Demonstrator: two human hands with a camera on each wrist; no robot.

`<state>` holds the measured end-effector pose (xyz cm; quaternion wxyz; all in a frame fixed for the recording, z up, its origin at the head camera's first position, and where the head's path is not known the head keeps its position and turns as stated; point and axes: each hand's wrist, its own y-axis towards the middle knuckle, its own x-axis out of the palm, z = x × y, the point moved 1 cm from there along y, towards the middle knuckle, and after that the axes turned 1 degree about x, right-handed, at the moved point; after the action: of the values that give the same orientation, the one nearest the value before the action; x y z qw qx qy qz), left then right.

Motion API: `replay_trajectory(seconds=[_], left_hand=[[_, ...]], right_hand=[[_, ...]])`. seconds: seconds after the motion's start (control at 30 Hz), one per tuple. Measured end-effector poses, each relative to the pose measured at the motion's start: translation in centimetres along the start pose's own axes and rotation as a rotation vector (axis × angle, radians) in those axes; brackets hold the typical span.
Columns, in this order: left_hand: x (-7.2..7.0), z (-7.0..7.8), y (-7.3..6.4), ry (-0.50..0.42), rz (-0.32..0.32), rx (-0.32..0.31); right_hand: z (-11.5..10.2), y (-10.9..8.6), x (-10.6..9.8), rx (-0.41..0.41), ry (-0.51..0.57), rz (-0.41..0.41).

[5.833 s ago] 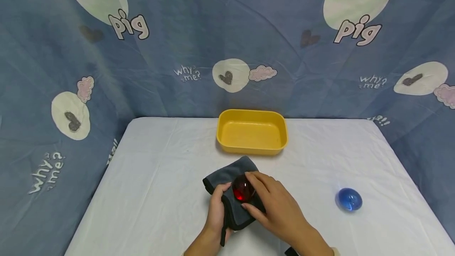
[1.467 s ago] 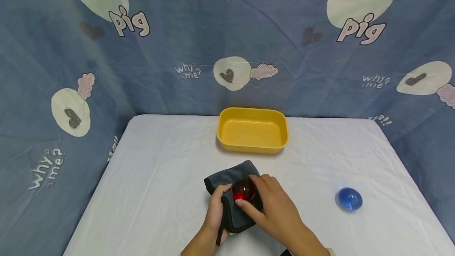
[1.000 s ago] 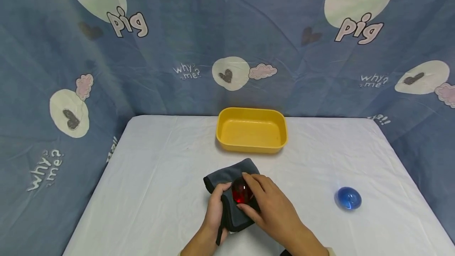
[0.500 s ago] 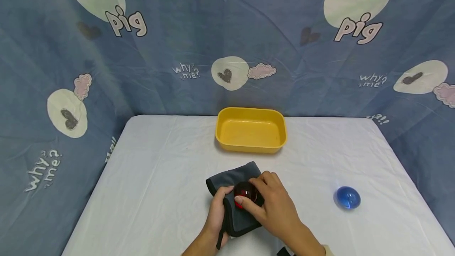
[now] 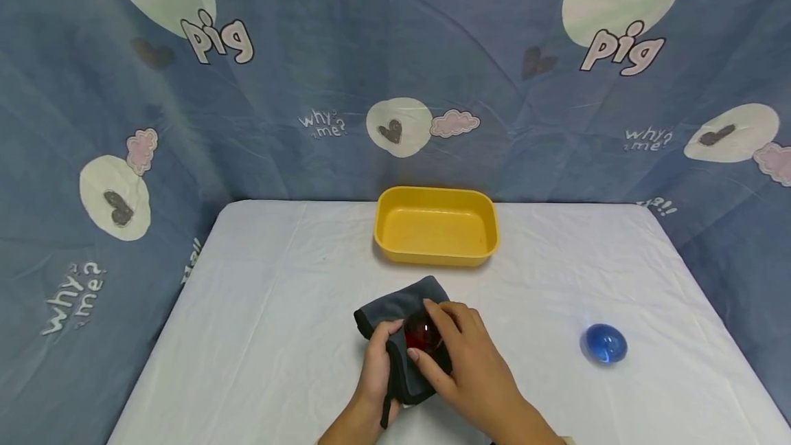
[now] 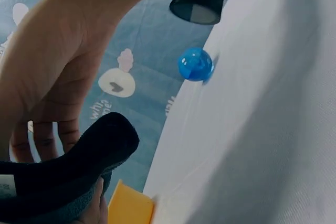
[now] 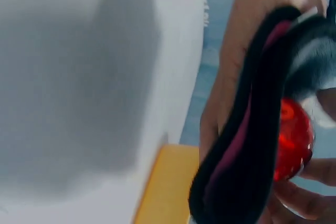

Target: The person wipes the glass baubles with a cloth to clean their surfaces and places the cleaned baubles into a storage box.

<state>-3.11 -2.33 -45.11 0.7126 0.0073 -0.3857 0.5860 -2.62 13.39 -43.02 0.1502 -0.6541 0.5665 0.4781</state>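
Note:
A folded grey cloth with black edging (image 5: 395, 305) lies across my left hand (image 5: 373, 371), whose thumb grips its near side in the head view. On the cloth sits a clear red ball (image 5: 420, 332). My right hand (image 5: 478, 366) pinches this ball, thumb on the near side and fingers over the far side. From the right wrist, the red ball (image 7: 295, 140) shows against the cloth (image 7: 252, 129), with fingertips along its lower right. The left wrist view has the cloth's dark edge (image 6: 105, 142) in front, hiding the red ball.
A yellow tray (image 5: 436, 257) stands at the back middle of the white-covered table (image 5: 278, 307). To the right of my hands rests a clear blue ball (image 5: 605, 344). A blue printed curtain (image 5: 309, 74) hangs behind and along both sides.
My right fingers and thumb shift back and forth on the red ball, which moves slightly over the cloth. My left hand keeps holding the cloth. Tray and blue ball stay put.

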Motion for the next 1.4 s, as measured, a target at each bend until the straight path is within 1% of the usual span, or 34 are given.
replay_trajectory(seconds=[0.13,0.2,0.27,0.47,0.6,0.73,0.87,0.93,1.0,1.13,1.2,1.23,1.3,1.4], left_hand=[[0.2,0.3,0.0,-0.011,0.007,0.014],[0.3,0.4,-0.1,-0.013,0.001,0.023],[0.3,0.4,-0.1,-0.007,0.007,0.032],[0.0,0.3,-0.2,0.018,0.036,0.038],[-0.1,0.2,-0.1,0.019,0.054,0.031],[-0.2,0.2,-0.1,0.007,0.046,0.027],[-0.3,0.1,-0.1,-0.006,0.042,0.02],[-0.2,0.1,-0.2,-0.011,0.041,0.016],[-0.2,0.0,-0.2,-0.014,0.035,0.012],[-0.2,0.0,-0.3,-0.005,0.013,0.004],[-0.2,0.1,-0.3,0.0,0.01,0.002],[-0.3,0.1,-0.3,0.003,0.007,0.002],[-0.4,0.2,-0.2,0.002,0.007,0.002],[-0.6,0.3,0.0,0.003,0.003,0.011]], right_hand=[[-0.3,-0.1,0.3,-0.123,-0.09,0.061],[-0.2,-0.1,0.4,-0.153,-0.117,0.091],[-0.1,0.1,0.5,-0.159,-0.132,0.109],[0.2,0.6,0.7,-0.116,-0.148,0.113],[0.3,0.5,0.9,-0.09,-0.099,0.117],[0.4,0.4,1.2,-0.06,-0.038,0.132],[0.3,0.4,1.4,-0.041,-0.031,0.151],[0.2,0.3,1.5,-0.017,-0.023,0.151],[0.2,0.4,1.5,0.031,0.009,0.137],[0.2,0.6,1.3,0.163,0.123,0.089],[0.2,0.7,1.2,0.209,0.167,0.069],[0.2,0.7,1.2,0.221,0.176,0.057],[0.2,0.8,1.1,0.219,0.174,0.035],[0.1,0.7,0.7,0.167,0.124,-0.017]])
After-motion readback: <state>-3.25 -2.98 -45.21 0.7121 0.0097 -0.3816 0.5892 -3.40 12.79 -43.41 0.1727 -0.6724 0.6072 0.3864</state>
